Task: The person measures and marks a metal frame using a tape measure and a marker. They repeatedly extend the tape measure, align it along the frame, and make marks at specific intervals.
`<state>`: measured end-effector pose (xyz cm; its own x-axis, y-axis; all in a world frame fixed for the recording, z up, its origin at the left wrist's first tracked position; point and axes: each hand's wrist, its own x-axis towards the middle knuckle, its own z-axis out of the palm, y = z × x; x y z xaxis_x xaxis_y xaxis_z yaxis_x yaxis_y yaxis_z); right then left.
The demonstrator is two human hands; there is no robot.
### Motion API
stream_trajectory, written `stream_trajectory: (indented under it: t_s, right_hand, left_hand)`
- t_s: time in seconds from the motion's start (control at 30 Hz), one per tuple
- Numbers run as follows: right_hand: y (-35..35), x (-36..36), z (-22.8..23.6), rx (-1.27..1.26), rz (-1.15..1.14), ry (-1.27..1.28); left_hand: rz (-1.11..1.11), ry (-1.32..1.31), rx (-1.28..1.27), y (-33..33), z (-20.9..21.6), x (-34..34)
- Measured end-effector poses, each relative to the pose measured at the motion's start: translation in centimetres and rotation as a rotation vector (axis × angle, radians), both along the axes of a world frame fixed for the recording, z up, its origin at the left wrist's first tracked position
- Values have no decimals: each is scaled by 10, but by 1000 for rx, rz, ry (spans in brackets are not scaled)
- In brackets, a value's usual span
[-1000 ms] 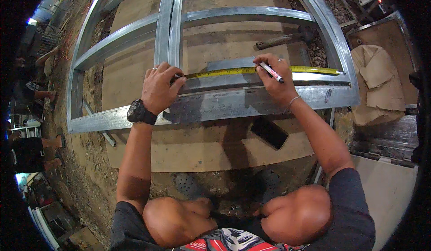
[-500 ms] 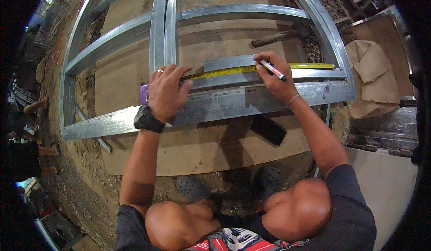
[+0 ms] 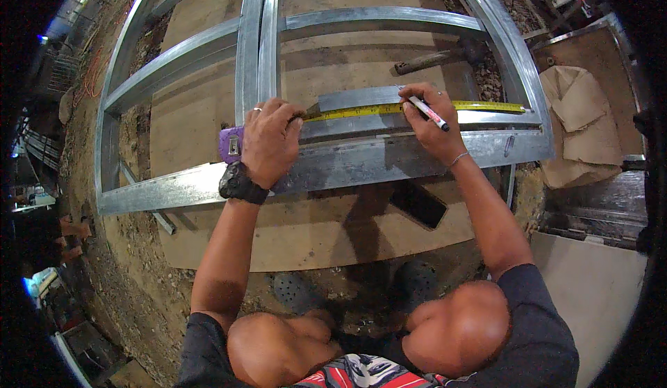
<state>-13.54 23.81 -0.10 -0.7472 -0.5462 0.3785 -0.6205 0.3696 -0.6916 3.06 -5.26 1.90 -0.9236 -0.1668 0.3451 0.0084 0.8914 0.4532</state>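
Note:
My left hand has its fingers curled over a tape measure, whose purple case sticks out to its left. From under those fingers the yellow tape blade runs right along the metal frame, passing below my right hand to the frame's right side. A white marker is pinched in my right hand, its tip pointing up and left at a short flat metal strip. That strip lies along the far edge of the blade. My right fingers partly cover both blade and strip.
Brown board lies under the frame, with a dark phone on it near the front rail. A hammer lies inside the frame. Folded brown paper sits at the right. My shoes stand at the board's near edge.
My left hand has shifted slightly right and its fingers have curled in more, showing more of the purple case. My right hand stays at the strip with the marker.

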Motion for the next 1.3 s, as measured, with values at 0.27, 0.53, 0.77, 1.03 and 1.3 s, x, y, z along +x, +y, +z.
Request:
stream_trajectory:
  t_s: [0.27,0.53,0.77,1.03,1.3]
  right_hand:
    - [-2,2,0,-33,8,59]
    - [0,0,-2,-23,19,94]
    - [-2,3,1,-29,2,78]
    - [-1,2,-1,-28,-4,83]
    - [-2,1,-5,-35,-16,90]
  left_hand:
    - [-25,85,-210,76,-6,20]
    - [-3,-50,-184,98,-9,22]
    - [14,-28,-150,95,-19,17]
    - [16,25,-141,95,-22,17]
    - [36,21,-117,95,-22,21]
